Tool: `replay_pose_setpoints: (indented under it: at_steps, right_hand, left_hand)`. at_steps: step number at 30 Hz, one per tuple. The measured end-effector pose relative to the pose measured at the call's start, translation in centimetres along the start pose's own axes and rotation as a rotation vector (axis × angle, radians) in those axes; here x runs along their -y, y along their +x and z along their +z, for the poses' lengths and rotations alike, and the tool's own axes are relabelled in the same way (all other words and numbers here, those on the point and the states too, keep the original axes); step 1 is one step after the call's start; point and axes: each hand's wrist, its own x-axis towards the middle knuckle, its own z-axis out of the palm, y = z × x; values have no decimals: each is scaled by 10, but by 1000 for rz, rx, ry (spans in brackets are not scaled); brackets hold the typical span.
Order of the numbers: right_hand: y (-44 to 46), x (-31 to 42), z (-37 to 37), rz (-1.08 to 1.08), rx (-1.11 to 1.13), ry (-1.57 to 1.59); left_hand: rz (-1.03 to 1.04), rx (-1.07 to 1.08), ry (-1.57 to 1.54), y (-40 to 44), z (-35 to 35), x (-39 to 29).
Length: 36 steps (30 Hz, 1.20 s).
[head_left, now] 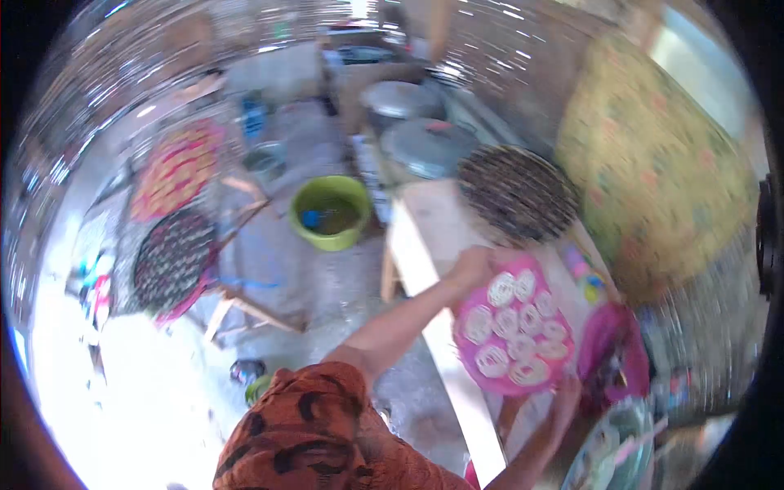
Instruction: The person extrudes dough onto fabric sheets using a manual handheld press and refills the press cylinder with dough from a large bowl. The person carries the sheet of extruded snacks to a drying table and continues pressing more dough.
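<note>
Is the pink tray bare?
No; several pale, coiled rounds are spread over the pink tray.

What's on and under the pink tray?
On the pink tray: pale coiled rings, laid flat, gaps between some. What's directly underneath can't be seen; the tray covers it.

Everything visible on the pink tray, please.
The pink tray is round, shallow-looking and smooth, possibly plastic. White coiled rings cover most of it in one layer, pink showing between them. The left hand grips its far edge; the right hand is at the near edge. It's over the pale table; blur hides whether they touch.
</note>
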Motion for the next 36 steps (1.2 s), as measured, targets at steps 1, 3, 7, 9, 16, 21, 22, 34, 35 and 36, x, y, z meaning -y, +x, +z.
replay_pose_setpoints:
  at_steps: [1,3,7,9,16,21,22,34,35,36]
  right_hand:
    - [-3,16,9,-92,-13,-53]
    - [-14,61,14,-256,179,3]
    - [-48,152,65,-424,529,-42]
    - [-83,193,119,-437,638,44]
    - [-221,295,379,-860,1080,344]
    - [-341,314,564,-613,1297,430]
    - [-365,308,595,-682,1270,371]
    - [-473,238,679,-945,1139,81]
    - [-473,240,674,-890,1169,117]
    - [-476,245,669,-884,1164,105]
  left_hand:
    - [22,-37,2,-6,-12,8]
    - [11,-140,31,-28,-75,28]
    - [16,-145,90,-112,-228,1]
    - [-70,-296,86,-164,-300,1]
    - [-227,-644,437,-313,-549,82]
    - [-417,-811,735,-405,-669,147]
    - [-468,-861,758,-420,-688,184]
    - [-664,-1064,427,-524,-702,376]
    - [-628,-1064,392,-528,-701,377]
    - [-630,-1054,382,-530,-700,377]
